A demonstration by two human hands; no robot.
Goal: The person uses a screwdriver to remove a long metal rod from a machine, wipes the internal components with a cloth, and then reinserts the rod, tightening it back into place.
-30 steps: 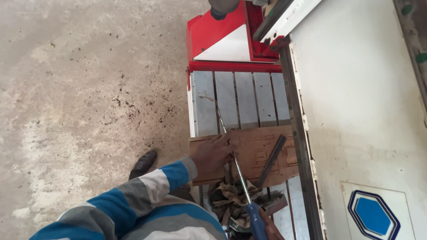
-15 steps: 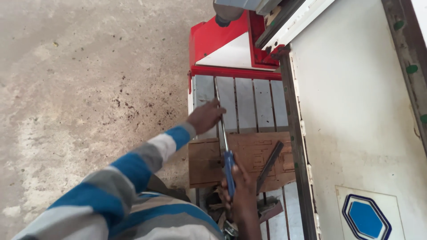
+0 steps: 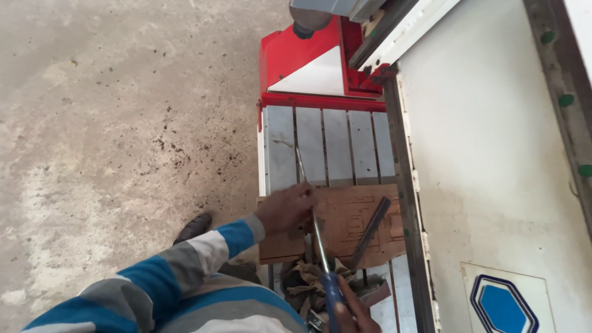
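Wood board [image 3: 345,222] lies under your flat left hand [image 3: 287,209] while your right hand [image 3: 351,308] grips the screwdriver [image 3: 317,240]; a slip could stab those fingers.

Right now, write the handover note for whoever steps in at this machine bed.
Left hand: pressed flat on the carved wooden panel, at its left part.
Right hand: gripping the blue handle of a long screwdriver, whose shaft runs up across the panel onto the grey slatted bed.
A dark metal bar lies slanted on the panel's right side. Crumpled rags sit by its near edge.
Done: panel lies on the bed.
Left: cannot tell whether it is fixed or loose; check.
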